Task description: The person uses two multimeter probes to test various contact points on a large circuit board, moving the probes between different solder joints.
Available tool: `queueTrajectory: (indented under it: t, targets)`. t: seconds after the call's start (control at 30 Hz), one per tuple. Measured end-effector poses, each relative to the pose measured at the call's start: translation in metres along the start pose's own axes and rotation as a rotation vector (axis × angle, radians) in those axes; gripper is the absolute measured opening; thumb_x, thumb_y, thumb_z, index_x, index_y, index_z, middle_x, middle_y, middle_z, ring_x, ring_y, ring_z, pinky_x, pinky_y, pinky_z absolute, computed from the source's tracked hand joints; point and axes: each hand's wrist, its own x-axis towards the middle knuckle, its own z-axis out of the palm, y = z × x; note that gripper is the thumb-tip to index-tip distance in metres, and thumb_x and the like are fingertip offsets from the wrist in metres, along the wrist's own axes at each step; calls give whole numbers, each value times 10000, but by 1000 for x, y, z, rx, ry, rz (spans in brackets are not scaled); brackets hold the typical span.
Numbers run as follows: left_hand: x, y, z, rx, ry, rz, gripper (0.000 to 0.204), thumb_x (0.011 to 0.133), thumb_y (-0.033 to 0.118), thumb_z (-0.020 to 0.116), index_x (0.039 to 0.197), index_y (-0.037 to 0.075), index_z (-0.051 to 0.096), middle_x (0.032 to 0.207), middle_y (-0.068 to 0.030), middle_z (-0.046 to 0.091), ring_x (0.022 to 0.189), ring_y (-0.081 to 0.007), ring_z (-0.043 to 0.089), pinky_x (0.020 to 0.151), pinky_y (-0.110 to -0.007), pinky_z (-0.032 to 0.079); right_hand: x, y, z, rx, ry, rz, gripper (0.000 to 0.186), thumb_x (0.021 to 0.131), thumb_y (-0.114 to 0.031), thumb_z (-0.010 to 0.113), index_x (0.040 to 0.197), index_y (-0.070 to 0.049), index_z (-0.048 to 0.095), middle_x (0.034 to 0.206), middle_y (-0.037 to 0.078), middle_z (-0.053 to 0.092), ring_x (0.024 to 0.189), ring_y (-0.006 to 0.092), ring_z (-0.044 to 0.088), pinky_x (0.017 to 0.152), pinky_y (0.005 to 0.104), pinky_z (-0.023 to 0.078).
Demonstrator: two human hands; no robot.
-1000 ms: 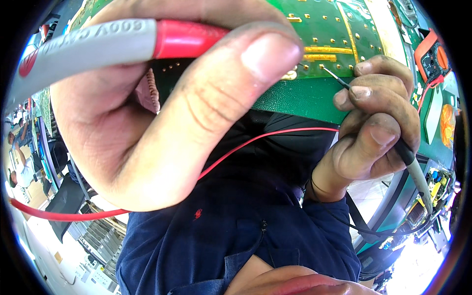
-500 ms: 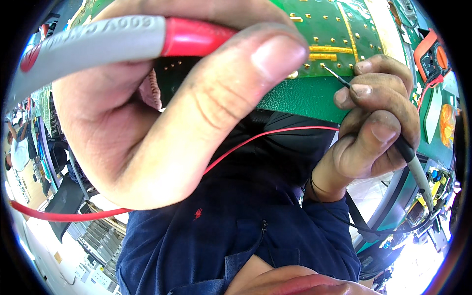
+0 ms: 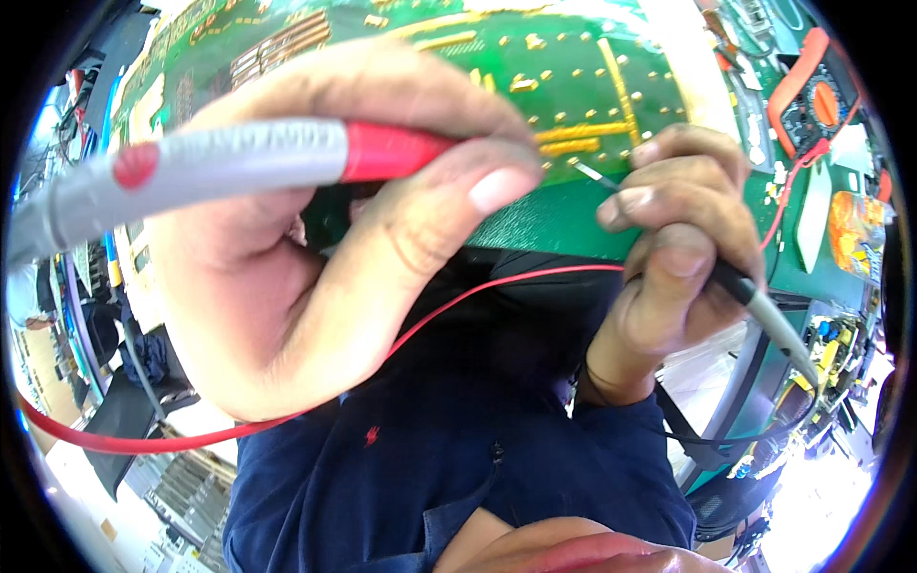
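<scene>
My left hand (image 3: pixel 373 272) is closed around a grey and red multimeter probe (image 3: pixel 248 158), pinched between thumb and fingers. Its tip is hidden behind my fingers. My right hand (image 3: pixel 683 205) grips a black and grey multimeter probe (image 3: pixel 778 325). That probe's thin metal tip points at the near edge of a green circuit board (image 3: pixel 573 91), by a small gold pad; whether it touches I cannot tell. Gold strips and several solder points cover the board. A red lead (image 3: pixel 516 279) runs across below my hands.
An orange-framed multimeter (image 3: pixel 823 100) lies on the green mat (image 3: pixel 535 224) at the far right. Near it are a pale flat strip (image 3: pixel 815 215) and an orange packet (image 3: pixel 860 234). Loose components (image 3: pixel 836 368) are heaped at the right. A black chair (image 3: pixel 129 411) stands to the left.
The board, multimeter and right hand have shifted left in view. My left hand appears smaller and lower, showing more board above it. Both probes stay held.
</scene>
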Motion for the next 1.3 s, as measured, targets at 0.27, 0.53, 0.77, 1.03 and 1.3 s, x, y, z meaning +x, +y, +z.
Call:
queueTrajectory:
  t: [0.27,0.53,0.77,1.03,1.3]
  targets:
    - [10,24,1,44,-32,-201,119,738,71,672,800,-29,656,715,-114,645,662,-229,587,655,-314,412,6,-2,-10,50,-30,41,94,719,-160,705,767,-107,644,714,-11,630,738,173,590,765,322,318]
    - [14,23,3,41,-58,-162,113,727,66,665,792,-27,653,701,-113,634,646,-225,570,647,-308,400,2,-1,-11,37,15,24,78,716,-148,701,751,-114,640,721,-23,640,740,166,582,758,321,315]
    - [11,23,2,-21,14,-204,85,728,43,651,782,-22,657,690,-109,626,641,-216,559,638,-303,397,4,-5,-16,-210,15,62,217,850,-289,606,802,-101,702,1055,140,549,995,269,508,907,399,312]
    - [7,20,-6,-16,-85,-142,96,841,15,580,862,-62,632,786,-119,606,731,-175,580,664,-262,452,3,-9,-14,-64,65,236,132,767,-244,682,789,-127,739,1310,185,463,1207,321,355,1014,436,219]
    - [6,18,1,-47,17,-135,42,756,2,658,798,-2,655,721,-90,642,653,-210,574,636,-302,421,-2,-12,-12,-48,55,214,158,809,-176,627,780,-46,713,1160,178,570,1114,284,483,945,397,352]
